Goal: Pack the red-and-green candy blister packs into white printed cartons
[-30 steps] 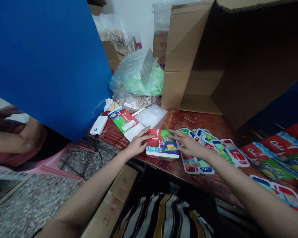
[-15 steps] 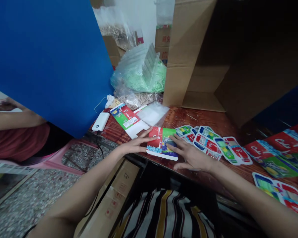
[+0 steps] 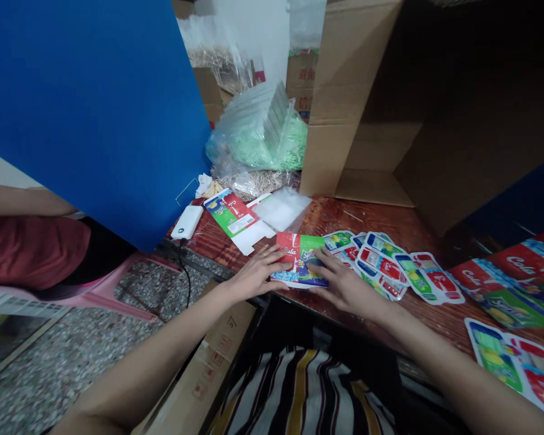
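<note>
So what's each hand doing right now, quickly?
Left hand: open, fingers resting on the left part of the red-and-green printed carton.
Right hand: open, fingers resting on the carton's right part.

From where I stand, the only view comes from a camera on the worker's head, facing forward and down past the striped shirt (image 3: 301, 393) to the hands at the table's (image 3: 372, 217) near edge. It sits close above the work, near enough to take in both forearms, and with just one view, no second shares any part.
</note>
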Demonstrator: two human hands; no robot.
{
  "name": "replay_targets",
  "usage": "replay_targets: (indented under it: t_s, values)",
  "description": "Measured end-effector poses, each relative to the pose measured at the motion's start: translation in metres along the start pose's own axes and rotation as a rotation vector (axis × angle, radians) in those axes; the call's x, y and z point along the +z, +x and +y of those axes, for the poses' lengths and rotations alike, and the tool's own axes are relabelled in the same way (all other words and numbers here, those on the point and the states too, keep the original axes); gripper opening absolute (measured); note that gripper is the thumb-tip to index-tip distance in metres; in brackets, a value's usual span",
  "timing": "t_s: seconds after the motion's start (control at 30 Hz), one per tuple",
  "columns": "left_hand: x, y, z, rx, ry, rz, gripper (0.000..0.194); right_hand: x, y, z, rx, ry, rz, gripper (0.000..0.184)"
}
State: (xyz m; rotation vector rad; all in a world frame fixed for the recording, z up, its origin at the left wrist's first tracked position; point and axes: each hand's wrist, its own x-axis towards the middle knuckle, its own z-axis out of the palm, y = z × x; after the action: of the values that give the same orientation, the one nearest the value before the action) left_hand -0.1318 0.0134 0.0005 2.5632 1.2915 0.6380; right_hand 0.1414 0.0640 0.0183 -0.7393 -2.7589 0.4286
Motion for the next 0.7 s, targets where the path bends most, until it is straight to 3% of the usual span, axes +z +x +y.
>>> replay_targets:
  t_s: [0.3, 0.5, 0.7]
  values:
    - [-0.002, 0.006, -0.001, -0.034, -0.126, 0.109, 0.039, -0.003, 0.002, 0.006, -0.003, 0.061, 0.046, 0.042]
    - [0.002, -0.001, 0.001, -0.014, -0.047, 0.058, 0.037, -0.004, -0.002, 0.014, -0.028, 0.099, 0.042, 0.041]
    - [0.016, -0.010, 0.003, 0.042, -0.012, 0.111, 0.039, 0.014, -0.020, 0.021, -0.109, 0.016, 0.100, 0.046]
